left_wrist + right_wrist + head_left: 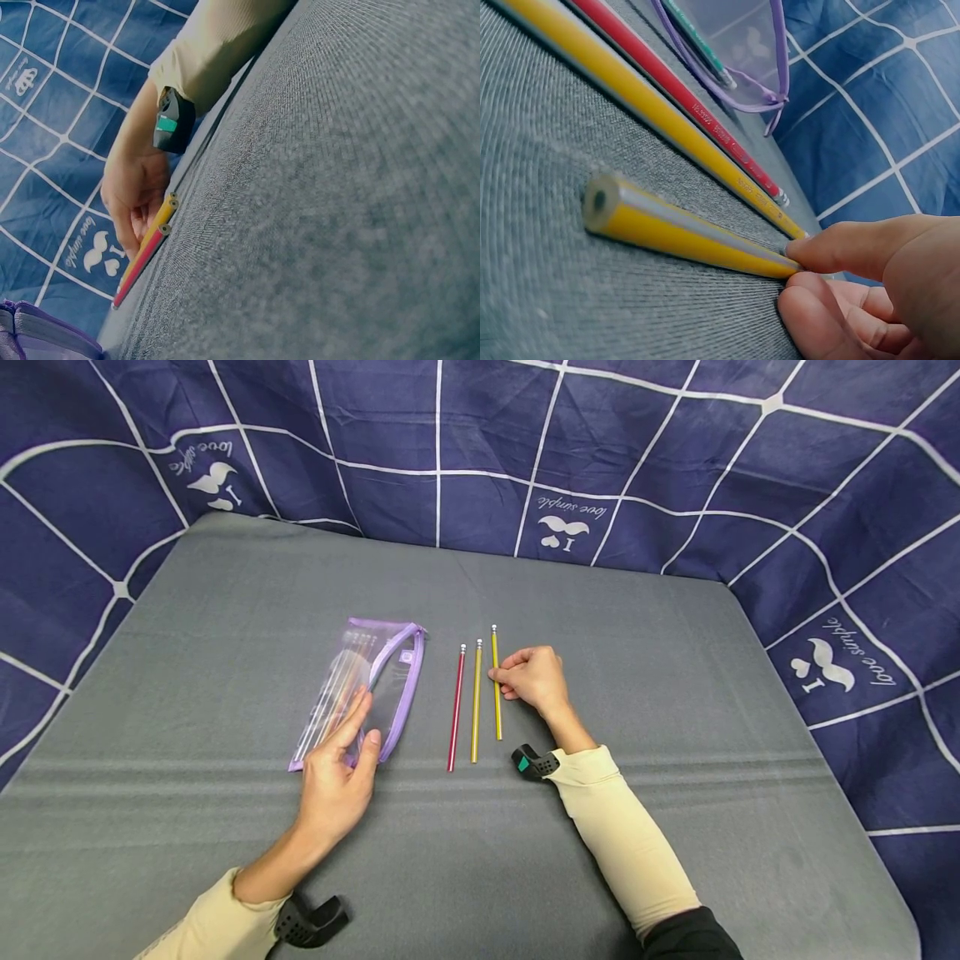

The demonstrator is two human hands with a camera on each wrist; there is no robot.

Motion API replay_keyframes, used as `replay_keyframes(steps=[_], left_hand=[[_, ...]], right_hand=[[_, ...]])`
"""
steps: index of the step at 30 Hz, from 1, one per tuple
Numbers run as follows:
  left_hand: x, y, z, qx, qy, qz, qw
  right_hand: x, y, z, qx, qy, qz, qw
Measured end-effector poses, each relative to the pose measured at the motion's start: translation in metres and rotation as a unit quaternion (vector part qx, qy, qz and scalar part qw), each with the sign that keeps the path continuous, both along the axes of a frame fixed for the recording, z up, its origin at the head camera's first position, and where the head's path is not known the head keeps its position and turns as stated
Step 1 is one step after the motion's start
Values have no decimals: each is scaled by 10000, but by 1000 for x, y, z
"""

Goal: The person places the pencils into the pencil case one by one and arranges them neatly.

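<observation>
A clear pencil case (406, 697) with purple trim lies left of centre, pencils showing through its plastic. My left hand (336, 781) rests on its near part with fingers extended and thumb apart. To the right lie a red pencil (457, 710) and a yellow pencil (476, 706), side by side. My right hand (536, 678) pinches a second yellow pencil (498, 714) between thumb and fingers. In the right wrist view, that pencil's flat unsharpened end (600, 202) faces the camera. A green pencil (697, 45) shows inside the case there.
Grey cloth (637, 652) covers the table, with a crease running across it. A dark blue curtain (487, 427) with white grid lines surrounds the far edge and sides. Each wrist wears a black device, such as the right wrist camera (534, 763).
</observation>
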State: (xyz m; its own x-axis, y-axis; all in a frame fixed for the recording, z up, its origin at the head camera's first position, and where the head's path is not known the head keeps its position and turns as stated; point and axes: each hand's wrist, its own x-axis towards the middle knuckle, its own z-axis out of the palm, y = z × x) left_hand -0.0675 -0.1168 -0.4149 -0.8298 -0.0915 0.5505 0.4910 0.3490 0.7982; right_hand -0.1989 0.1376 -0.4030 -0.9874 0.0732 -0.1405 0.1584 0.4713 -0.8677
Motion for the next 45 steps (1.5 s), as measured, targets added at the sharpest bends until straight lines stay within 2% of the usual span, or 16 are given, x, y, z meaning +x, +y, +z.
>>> replay_keyframes(steps=[11,27,45], left_hand=[[-1,1,0,56,-8,-60,10000],[0,2,-1,33,-3,-27,10000],[0,2,0,45,-43,-23,10000]], right_hand=[[0,3,4,-53,-317,23,9995],[-2,10,5,-915,-788,99,9926],[-4,7,9,-1752,-807,210,9810]])
